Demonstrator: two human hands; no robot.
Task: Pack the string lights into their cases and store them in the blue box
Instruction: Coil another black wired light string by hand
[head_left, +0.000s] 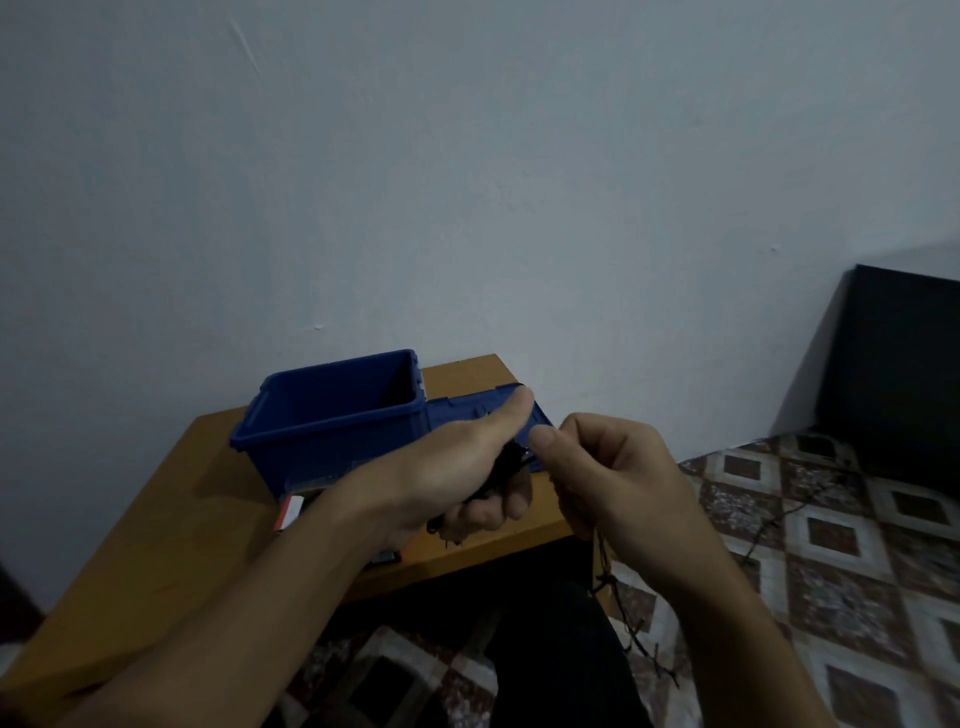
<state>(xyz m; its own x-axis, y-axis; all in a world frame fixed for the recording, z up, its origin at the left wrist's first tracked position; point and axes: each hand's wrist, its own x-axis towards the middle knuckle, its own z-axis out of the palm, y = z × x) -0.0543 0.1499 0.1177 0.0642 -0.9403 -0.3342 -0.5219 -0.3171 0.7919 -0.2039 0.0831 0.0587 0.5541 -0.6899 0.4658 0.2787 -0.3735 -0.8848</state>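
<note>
An open blue box (332, 421) stands on the wooden table (171, 519), its blue lid (478, 410) lying just to its right. My left hand (457, 467) grips a dark bundle of string lights (501, 470) in front of the lid. Close beside it, my right hand (618, 473) pinches the dark wire. The loose string (631, 631) hangs from that hand toward the floor. A case with a white and orange label (292, 512) peeks out below the box, mostly hidden by my left forearm.
The table stands against a plain pale wall. A patterned tile floor (841, 545) spreads to the right, with more dark wire trailing across it. A black cabinet (904, 364) stands at the far right.
</note>
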